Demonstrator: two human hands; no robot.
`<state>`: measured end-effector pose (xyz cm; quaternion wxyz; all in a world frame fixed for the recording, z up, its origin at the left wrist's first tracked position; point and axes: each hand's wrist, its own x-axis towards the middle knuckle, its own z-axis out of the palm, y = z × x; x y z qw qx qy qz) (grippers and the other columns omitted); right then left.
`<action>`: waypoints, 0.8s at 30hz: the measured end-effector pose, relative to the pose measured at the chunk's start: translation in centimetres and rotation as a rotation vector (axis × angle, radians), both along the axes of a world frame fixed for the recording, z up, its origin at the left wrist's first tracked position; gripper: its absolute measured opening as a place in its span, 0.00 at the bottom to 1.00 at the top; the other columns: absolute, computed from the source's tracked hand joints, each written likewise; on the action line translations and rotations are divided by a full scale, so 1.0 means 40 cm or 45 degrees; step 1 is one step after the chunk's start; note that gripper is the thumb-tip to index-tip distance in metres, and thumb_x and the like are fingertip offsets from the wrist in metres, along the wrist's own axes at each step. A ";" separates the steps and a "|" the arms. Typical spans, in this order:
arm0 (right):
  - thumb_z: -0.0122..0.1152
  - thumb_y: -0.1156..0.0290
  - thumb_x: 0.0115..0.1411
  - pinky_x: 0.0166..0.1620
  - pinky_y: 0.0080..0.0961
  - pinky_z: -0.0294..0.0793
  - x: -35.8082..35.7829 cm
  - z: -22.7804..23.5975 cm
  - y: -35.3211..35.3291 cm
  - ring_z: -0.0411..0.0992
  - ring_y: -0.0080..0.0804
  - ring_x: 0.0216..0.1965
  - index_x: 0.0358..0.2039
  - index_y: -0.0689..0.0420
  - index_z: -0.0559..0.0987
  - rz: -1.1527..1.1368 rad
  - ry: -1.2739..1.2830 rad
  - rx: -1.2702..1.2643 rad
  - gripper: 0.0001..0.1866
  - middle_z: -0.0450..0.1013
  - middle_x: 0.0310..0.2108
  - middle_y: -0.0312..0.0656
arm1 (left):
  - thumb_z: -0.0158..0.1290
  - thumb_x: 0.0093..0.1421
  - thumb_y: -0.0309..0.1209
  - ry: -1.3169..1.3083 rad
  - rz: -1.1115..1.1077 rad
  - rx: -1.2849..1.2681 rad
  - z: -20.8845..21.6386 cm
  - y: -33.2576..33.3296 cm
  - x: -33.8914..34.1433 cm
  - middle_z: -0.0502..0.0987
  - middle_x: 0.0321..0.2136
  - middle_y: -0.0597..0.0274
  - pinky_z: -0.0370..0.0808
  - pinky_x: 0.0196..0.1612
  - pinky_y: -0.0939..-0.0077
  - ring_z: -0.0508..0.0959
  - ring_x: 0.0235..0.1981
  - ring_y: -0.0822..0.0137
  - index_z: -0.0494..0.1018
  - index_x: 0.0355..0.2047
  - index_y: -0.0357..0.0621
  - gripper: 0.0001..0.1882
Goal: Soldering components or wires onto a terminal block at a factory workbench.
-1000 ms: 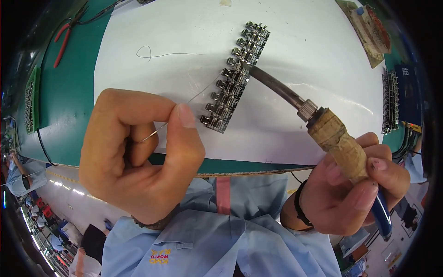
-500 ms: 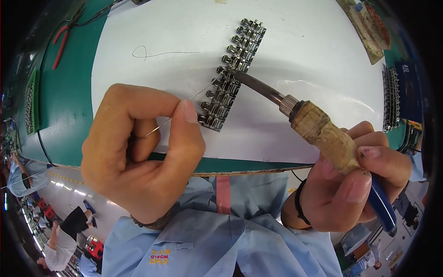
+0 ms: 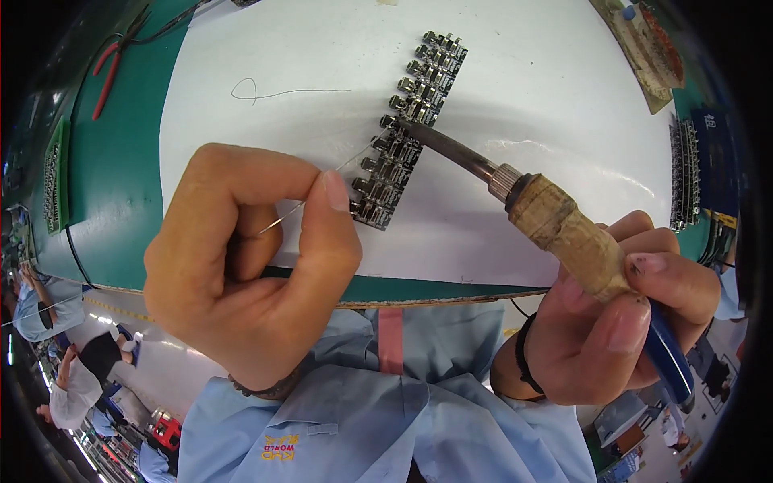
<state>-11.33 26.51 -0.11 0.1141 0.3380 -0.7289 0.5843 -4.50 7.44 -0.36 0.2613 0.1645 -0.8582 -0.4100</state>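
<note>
The left hand (image 3: 250, 258) pinches a thin wire (image 3: 282, 217) between thumb and forefinger, angled toward the circuit-board strip (image 3: 394, 171) lying on the white sheet (image 3: 523, 88). The right hand (image 3: 616, 322) grips a soldering iron (image 3: 560, 217), its tip at the strip's middle.

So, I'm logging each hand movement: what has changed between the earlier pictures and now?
The soldering iron in the right hand has moved left, its tip now farther down the circuit board, toward the board's near end. Nothing was taken hold of or let go: the left hand still pinches the thin wire, and the right hand keeps the soldering iron. The red-handled pliers lie as they did.
</note>
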 end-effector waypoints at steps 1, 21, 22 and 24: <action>0.49 0.68 0.58 0.25 0.20 0.59 -0.001 -0.001 -0.003 0.57 0.21 0.18 0.36 0.61 0.68 0.002 -0.002 0.000 0.10 0.64 0.17 0.39 | 0.58 0.52 0.20 0.013 0.014 0.005 0.001 0.000 0.000 0.58 0.14 0.80 0.40 0.21 0.86 0.48 0.17 0.87 0.70 0.24 0.39 0.07; 0.50 0.69 0.56 0.25 0.22 0.57 -0.033 0.030 -0.022 0.56 0.21 0.18 0.35 0.61 0.68 0.051 -0.049 0.049 0.10 0.62 0.17 0.38 | 0.57 0.51 0.19 -0.013 -0.009 0.086 0.006 -0.029 -0.006 0.58 0.15 0.78 0.42 0.21 0.86 0.48 0.17 0.86 0.68 0.23 0.38 0.07; 0.50 0.69 0.56 0.25 0.22 0.57 -0.035 0.032 -0.028 0.56 0.21 0.18 0.35 0.62 0.68 0.054 -0.052 0.055 0.10 0.62 0.17 0.38 | 0.57 0.51 0.19 0.005 -0.021 0.075 0.005 -0.033 -0.008 0.58 0.15 0.78 0.42 0.21 0.86 0.48 0.17 0.86 0.69 0.23 0.38 0.07; 0.50 0.69 0.56 0.25 0.22 0.56 -0.044 0.036 -0.032 0.55 0.21 0.18 0.34 0.62 0.68 0.060 -0.060 0.063 0.10 0.62 0.17 0.38 | 0.57 0.51 0.19 0.020 -0.030 0.066 0.007 -0.035 -0.013 0.58 0.15 0.78 0.42 0.21 0.86 0.48 0.17 0.87 0.69 0.23 0.38 0.07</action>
